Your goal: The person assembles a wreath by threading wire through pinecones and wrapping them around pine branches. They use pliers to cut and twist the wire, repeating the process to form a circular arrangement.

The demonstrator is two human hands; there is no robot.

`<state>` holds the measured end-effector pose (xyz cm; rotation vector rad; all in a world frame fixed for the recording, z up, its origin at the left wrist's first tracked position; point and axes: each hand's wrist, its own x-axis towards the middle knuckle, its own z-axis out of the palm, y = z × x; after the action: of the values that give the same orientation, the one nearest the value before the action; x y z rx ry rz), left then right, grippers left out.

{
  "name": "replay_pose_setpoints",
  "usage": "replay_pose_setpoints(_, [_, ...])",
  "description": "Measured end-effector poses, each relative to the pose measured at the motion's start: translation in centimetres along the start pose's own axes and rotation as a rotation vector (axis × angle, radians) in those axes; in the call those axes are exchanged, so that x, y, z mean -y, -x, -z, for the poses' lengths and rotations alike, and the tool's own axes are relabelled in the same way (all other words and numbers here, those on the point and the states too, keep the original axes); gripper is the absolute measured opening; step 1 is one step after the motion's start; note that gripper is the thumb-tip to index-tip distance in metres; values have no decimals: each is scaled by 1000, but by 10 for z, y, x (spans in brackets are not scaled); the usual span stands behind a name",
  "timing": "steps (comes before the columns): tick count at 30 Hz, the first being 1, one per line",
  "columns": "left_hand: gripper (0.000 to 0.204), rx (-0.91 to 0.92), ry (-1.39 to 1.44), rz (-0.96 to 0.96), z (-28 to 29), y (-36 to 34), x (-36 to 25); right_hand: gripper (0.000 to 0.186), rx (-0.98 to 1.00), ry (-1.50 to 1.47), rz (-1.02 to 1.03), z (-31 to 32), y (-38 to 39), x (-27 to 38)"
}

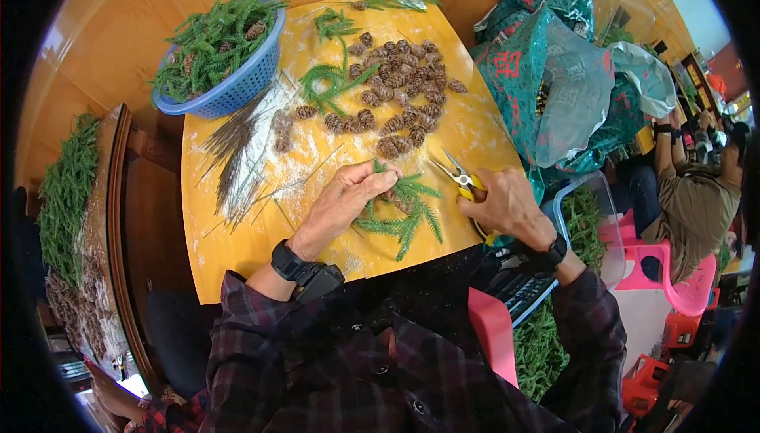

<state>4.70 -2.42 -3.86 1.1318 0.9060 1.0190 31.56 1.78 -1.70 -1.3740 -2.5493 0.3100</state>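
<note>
My left hand point(345, 202) is closed on a green artificial pine sprig point(410, 210), pinching it near the top between thumb and fingers. Its needled branches fan out toward the table's near edge, and something brown shows among them, partly covered. To the right, my right hand point(508, 205) grips yellow-handled long-nose pliers point(461, 179). The jaws are spread and point up and left, apart from the sprig. Beyond both hands lies a heap of brown pine cones point(408, 77). Loose green sprigs point(323, 89) rest left of the heap, with a bundle of thin dark wires point(237, 152) nearer me.
White powder dusts the yellow tabletop point(467, 128). A blue basket point(229, 103) of sprigs and cones stands far left. Green plastic bags point(514, 77) crowd the right edge. A clear bin point(609, 231) of greenery and a pink chair point(690, 282) with a seated person are at right.
</note>
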Motion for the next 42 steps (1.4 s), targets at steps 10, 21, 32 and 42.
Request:
replay_pose_setpoints(10, [37,14,-97,29,-2,1,-7,36,-165,-346,55,8,-5,37])
replay_pose_setpoints(21, [30,-22,-125,22,-5,8,-34,25,-79,-994,-40,-24,-17,76])
replay_pose_setpoints(32, [26,23,-232,32,5,23,-39,29,-41,-1169,-112,-54,-7,83])
replay_pose_setpoints(42, [38,-931,-570,-653,105,9,-147,38,-73,-1177,-89,-48,-3,84])
